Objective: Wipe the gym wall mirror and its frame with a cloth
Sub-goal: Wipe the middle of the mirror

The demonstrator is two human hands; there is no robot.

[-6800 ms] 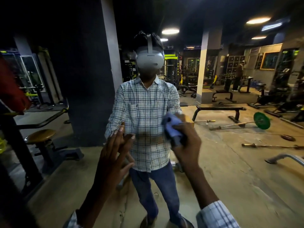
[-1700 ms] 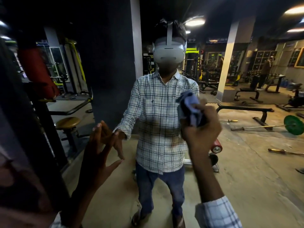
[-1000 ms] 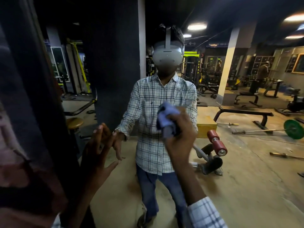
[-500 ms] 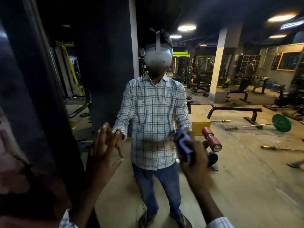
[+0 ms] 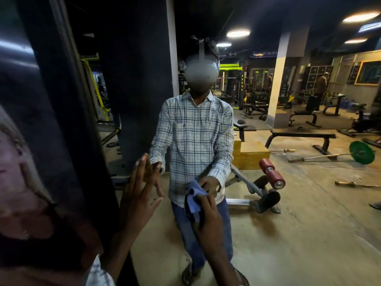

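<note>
On the mirror (image 5: 299,234), low in front of the reflected person (image 5: 195,141), the right hand (image 5: 208,221) gripped a bunched blue cloth (image 5: 192,200) with curled fingers, pressing it there. The left hand (image 5: 140,195) lay flat on the mirror, fingers straight, holding nothing.

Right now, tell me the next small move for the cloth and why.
Probably slide the cloth rightward across the mirror: the right hand grips it against the glass, and the left hand rests flat on the glass to its left.
</note>
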